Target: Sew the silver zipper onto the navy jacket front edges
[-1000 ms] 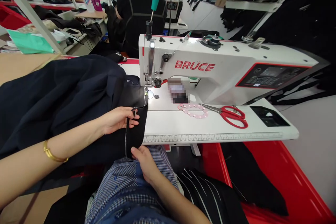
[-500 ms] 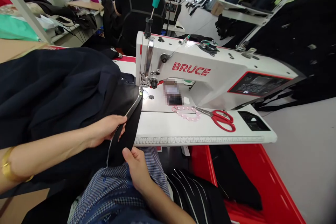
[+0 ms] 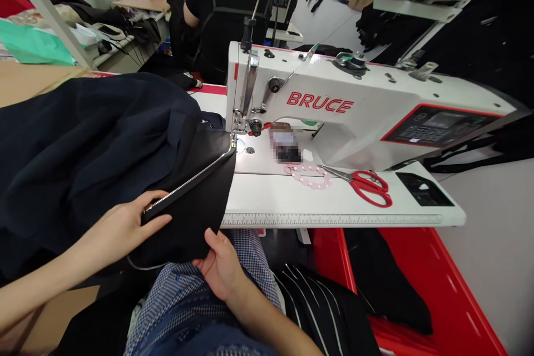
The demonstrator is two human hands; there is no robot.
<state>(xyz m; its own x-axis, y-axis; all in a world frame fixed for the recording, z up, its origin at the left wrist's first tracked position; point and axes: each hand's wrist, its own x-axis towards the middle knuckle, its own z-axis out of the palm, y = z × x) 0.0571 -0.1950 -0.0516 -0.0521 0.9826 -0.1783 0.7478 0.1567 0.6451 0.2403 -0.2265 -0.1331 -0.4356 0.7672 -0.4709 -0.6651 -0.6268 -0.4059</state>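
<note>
A dark navy garment (image 3: 95,128) lies over the left of the sewing machine (image 3: 325,100). Along its black edge runs a zipper (image 3: 189,181) with pale metal teeth, its upper end under the presser foot (image 3: 233,142). My left hand (image 3: 125,225) grips the zipper lower down, thumb and fingers closed around its tape. Nearer to me, my right hand (image 3: 221,264) pinches the black fabric (image 3: 196,228) at its lower right edge, thumb on top. The zipper's loose end curves out below my left hand.
Red-handled scissors (image 3: 369,186) and a pink bead bracelet (image 3: 311,175) lie on the machine bed, near a blurred-out object (image 3: 286,144). A red bin (image 3: 417,283) holding dark fabric stands below right. Striped black pieces (image 3: 321,311) lie beside my lap. A person (image 3: 229,11) sits ahead.
My left hand has slid down and left along the zipper, which now runs straighter from the foot. My right hand stays on the fabric edge. The view has shifted slightly.
</note>
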